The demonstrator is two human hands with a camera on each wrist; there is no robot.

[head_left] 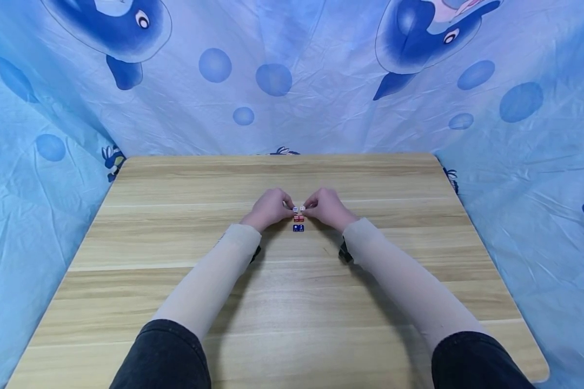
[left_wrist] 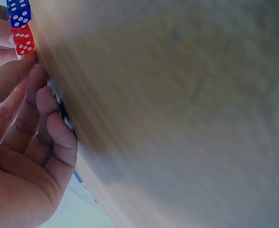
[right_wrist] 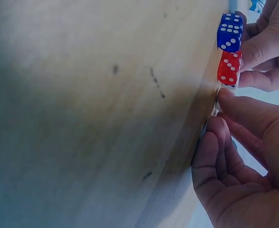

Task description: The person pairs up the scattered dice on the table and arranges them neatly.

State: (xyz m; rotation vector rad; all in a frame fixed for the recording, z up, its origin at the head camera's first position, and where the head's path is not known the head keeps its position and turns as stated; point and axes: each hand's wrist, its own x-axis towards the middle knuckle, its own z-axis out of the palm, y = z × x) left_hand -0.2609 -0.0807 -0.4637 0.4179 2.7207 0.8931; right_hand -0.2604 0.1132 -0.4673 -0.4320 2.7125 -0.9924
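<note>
Two white dice sit side by side with a small gap in the head view, the left white die point(head_left: 295, 209) beside the left fingertips and the right white die point(head_left: 303, 208) beside the right ones. My left hand point(head_left: 272, 209) pinches the left one between thumb and finger; my right hand point(head_left: 327, 208) pinches the other. Just nearer to me is a pair of red dice point(head_left: 299, 219), then a pair of blue dice point(head_left: 298, 228). Both wrist views show a blue die point(right_wrist: 230, 38) beside a red die point(right_wrist: 229, 69), while fingers mostly hide the white ones.
All the dice are on a wooden table point(head_left: 292, 302) with a light grain. Blue curtains point(head_left: 243, 65) printed with dolphins and bubbles hang behind it and at both sides. A dark strap piece point(head_left: 344, 252) shows at my right wrist.
</note>
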